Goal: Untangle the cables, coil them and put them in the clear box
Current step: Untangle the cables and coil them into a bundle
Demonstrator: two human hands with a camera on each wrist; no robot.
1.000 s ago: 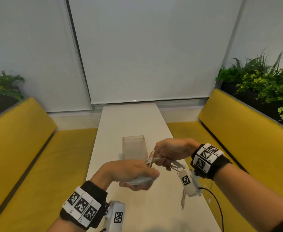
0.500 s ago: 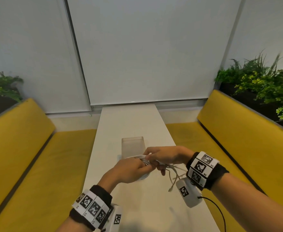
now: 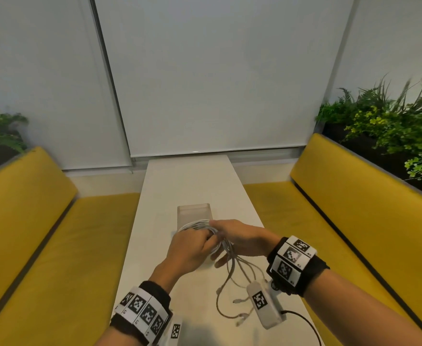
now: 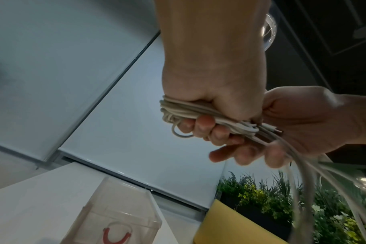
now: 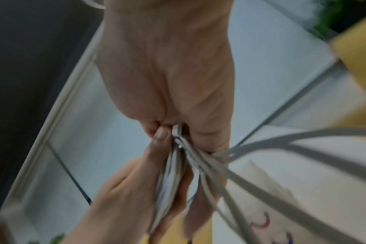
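A bundle of white cables (image 3: pixel 198 225) is coiled into loops just in front of the clear box (image 3: pixel 194 213) on the white table (image 3: pixel 190 181). My left hand (image 3: pixel 192 248) grips the coil in its fist, seen from below in the left wrist view as cables (image 4: pixel 198 113) crossing the curled fingers (image 4: pixel 205 125). My right hand (image 3: pixel 240 239) meets it from the right, fingers curled round the strands (image 5: pixel 178 165). Several loose ends (image 3: pixel 232 283) with plugs trail back toward me. A red cable (image 4: pixel 115 234) lies inside the box (image 4: pixel 119 206).
Yellow benches (image 3: pixel 43 245) (image 3: pixel 354 221) flank the narrow table on both sides. Planters with green plants (image 3: pixel 392 131) stand behind the benches. A white blind (image 3: pixel 217 71) closes the far end. A black cord (image 3: pixel 304 320) runs from my right wrist camera.
Both hands have come together and moved forward toward the clear box. The coil now sits at the box's near side, with the loose ends trailing behind.
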